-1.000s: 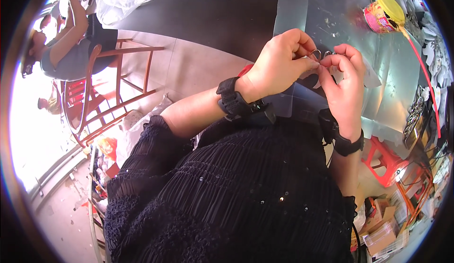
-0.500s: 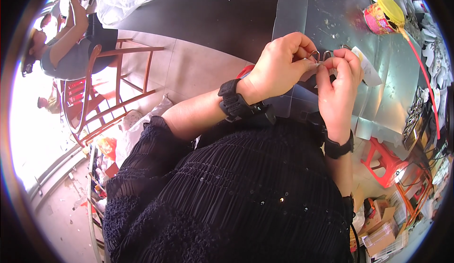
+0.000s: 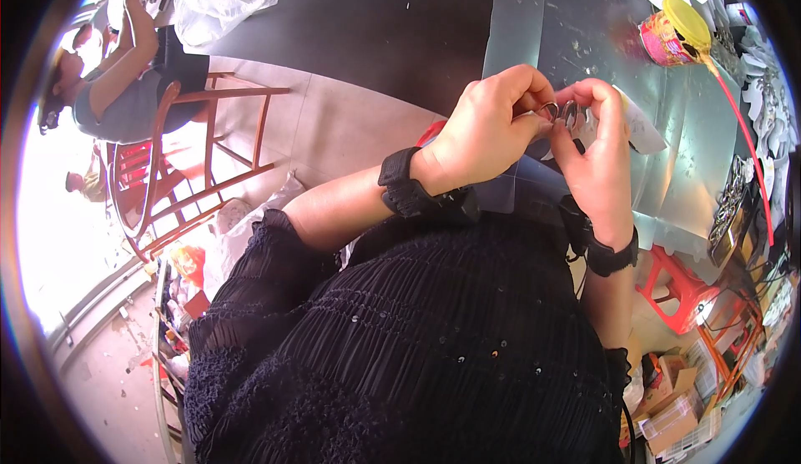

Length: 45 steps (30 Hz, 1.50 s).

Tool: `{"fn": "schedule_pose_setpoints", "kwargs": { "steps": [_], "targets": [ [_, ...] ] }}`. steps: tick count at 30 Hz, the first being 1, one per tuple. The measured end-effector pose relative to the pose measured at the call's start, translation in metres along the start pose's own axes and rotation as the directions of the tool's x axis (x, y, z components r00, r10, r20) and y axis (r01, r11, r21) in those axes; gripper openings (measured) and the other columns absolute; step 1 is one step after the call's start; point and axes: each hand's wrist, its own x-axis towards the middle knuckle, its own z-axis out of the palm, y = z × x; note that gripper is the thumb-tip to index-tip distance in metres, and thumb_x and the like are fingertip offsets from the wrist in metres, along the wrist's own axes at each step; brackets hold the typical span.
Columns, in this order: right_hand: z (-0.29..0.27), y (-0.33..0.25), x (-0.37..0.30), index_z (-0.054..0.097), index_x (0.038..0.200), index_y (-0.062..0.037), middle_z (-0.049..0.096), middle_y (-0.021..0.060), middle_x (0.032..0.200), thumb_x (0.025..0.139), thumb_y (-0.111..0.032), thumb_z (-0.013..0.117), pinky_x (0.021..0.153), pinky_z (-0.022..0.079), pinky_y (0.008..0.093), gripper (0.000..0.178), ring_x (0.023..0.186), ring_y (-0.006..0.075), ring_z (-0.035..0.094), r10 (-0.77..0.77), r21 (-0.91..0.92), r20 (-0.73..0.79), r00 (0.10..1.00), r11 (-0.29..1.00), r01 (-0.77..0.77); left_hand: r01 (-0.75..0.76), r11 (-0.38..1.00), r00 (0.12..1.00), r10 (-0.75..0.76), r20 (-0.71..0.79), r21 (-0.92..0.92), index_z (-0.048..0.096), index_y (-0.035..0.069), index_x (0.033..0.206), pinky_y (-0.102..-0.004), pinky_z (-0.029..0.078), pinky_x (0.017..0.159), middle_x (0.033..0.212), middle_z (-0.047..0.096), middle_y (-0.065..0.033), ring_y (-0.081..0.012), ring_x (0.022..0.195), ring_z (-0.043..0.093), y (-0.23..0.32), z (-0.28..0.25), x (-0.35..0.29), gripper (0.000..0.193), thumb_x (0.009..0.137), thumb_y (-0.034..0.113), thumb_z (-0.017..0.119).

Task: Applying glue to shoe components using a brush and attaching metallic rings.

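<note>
My left hand [image 3: 488,130] and my right hand [image 3: 602,159] are close together over the near edge of the dark table [image 3: 392,30]. Thumb and fingers of my left hand pinch a small curved metal ring [image 3: 550,110]. Beside it, my right fingers close around another shiny metal ring [image 3: 571,114]. Both look like loops or hooks, too small to tell their exact kind. A pale piece, paper or tape, shows partly between the hands. Just beyond my right hand lies a white paper sheet [image 3: 644,126], partly covered by it.
At the right stands a can [image 3: 666,40] with a yellow top and a long red stick [image 3: 747,122]. White scraps [image 3: 763,105] line that edge. A plastic bag [image 3: 234,1] lies far left. A person [image 3: 125,88] is near a wooden chair [image 3: 175,172]. A red stool [image 3: 674,293] stands below.
My right hand has shifted slightly down and its fingers now curl more around the metal ring. My left hand has moved slightly left and down, still pinching.
</note>
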Motion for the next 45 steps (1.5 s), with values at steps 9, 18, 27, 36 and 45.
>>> {"fn": "schedule_pose_setpoints", "kwargs": {
  "steps": [9, 18, 27, 36, 45],
  "targets": [
    [0.001, -0.006, -0.002, 0.051, 0.11, -0.0067, 0.057, 0.0033, 0.086, 0.073, 0.006, 0.061, 0.08, 0.04, 0.0293, 0.04, 0.077, 0.0142, 0.054, 0.115, 0.039, 0.016, 0.993, 0.993, -0.115, -0.09, 0.993, 0.994, 0.094, -0.058, 0.076, 0.055, -0.001, 0.097, -0.0222, 0.049, 0.063, 0.082, 0.062, -0.006, -0.0082, 0.073, 0.06, 0.001, 0.003, -0.003, 0.016, 0.082, -0.004, 0.062],
    [-0.008, -0.007, -0.003, 0.05, 0.118, -0.0033, 0.053, -0.0012, 0.087, 0.081, 0.008, 0.051, 0.059, 0.04, 0.0177, 0.039, 0.069, 0.0016, 0.045, 0.262, 0.433, 0.133, 0.956, 0.852, -0.294, 0.121, 0.947, 0.989, -0.09, 0.114, -0.297, 0.052, -0.004, 0.107, -0.0235, 0.052, 0.077, 0.092, 0.063, -0.0089, -0.0116, 0.089, 0.062, 0.001, -0.008, 0.006, 0.022, 0.086, -0.003, 0.059],
    [-0.008, -0.009, -0.002, 0.049, 0.122, -0.0043, 0.053, -0.0008, 0.087, 0.082, 0.009, 0.051, 0.059, 0.039, 0.0152, 0.042, 0.066, 0.0006, 0.045, 0.254, 0.422, 0.13, 0.958, 0.86, -0.286, 0.134, 0.929, 0.99, -0.111, 0.086, -0.344, 0.052, -0.005, 0.11, -0.0243, 0.051, 0.08, 0.098, 0.061, -0.0088, -0.0122, 0.094, 0.06, -0.004, -0.01, 0.003, 0.026, 0.086, 0.001, 0.062],
    [-0.005, -0.008, -0.003, 0.049, 0.123, -0.0057, 0.052, -0.0004, 0.089, 0.082, 0.008, 0.052, 0.06, 0.038, 0.0156, 0.043, 0.068, 0.0021, 0.046, 0.239, 0.453, 0.12, 0.964, 0.85, -0.267, 0.201, 0.835, 0.98, -0.165, 0.115, -0.512, 0.053, -0.002, 0.107, -0.0246, 0.049, 0.078, 0.096, 0.061, -0.0072, -0.0119, 0.088, 0.06, -0.008, -0.011, 0.003, 0.024, 0.085, 0.001, 0.062],
    [-0.011, -0.006, -0.002, 0.049, 0.124, -0.0037, 0.052, -0.0004, 0.087, 0.083, 0.007, 0.053, 0.059, 0.036, 0.0156, 0.043, 0.068, 0.0018, 0.044, 0.246, 0.485, 0.157, 0.956, 0.824, -0.292, 0.177, 0.768, 0.984, -0.145, 0.102, -0.616, 0.055, 0.0, 0.105, -0.0245, 0.048, 0.076, 0.091, 0.062, -0.005, -0.0113, 0.086, 0.06, -0.008, -0.01, 0.004, 0.019, 0.086, -0.001, 0.059]
  ]
}}
